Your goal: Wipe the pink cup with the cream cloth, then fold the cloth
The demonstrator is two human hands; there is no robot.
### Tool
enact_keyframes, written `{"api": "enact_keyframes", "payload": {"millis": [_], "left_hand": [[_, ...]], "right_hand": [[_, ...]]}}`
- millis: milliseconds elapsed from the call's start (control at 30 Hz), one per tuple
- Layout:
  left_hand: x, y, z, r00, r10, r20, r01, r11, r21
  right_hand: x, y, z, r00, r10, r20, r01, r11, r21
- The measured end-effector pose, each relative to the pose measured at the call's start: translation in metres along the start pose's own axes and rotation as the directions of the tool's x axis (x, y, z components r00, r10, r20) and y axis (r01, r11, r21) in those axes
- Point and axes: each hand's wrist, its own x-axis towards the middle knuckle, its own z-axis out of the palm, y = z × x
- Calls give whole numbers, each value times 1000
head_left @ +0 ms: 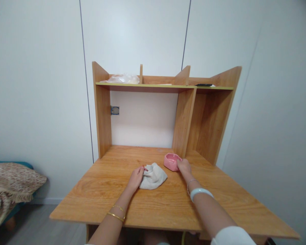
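A pale grey cloth (154,177) lies bunched on the wooden desk (97,190). My left hand (137,177) grips the cloth at its left edge, thumb and fingers closed on it. To the right of the cloth is a pink ashtray (171,162) with an angular rim, slightly tilted. My right hand (184,166) pinches the ashtray by its right side. Whether the ashtray touches the desk I cannot tell.
A wooden hutch (185,119) rises from the back of the desk. Its upper shelf carries a clear plastic bag (123,79) and a flat black object (204,85). A wall socket box (115,110) shows behind. A patterned blanket (12,183) drapes over furniture at the left.
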Motion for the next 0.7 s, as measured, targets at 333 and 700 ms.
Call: {"api": "enact_keyframes", "payload": {"millis": [333,700], "left_hand": [[0,0,1,1000,-14,9,14,1000,12],[1,-1,1,1000,-1,1,1,1000,25]], "right_hand": [[1,6,-7,999,20,-36,-21,999,-35],[4,8,-7,999,29,-45,-30,999,-12]]}}
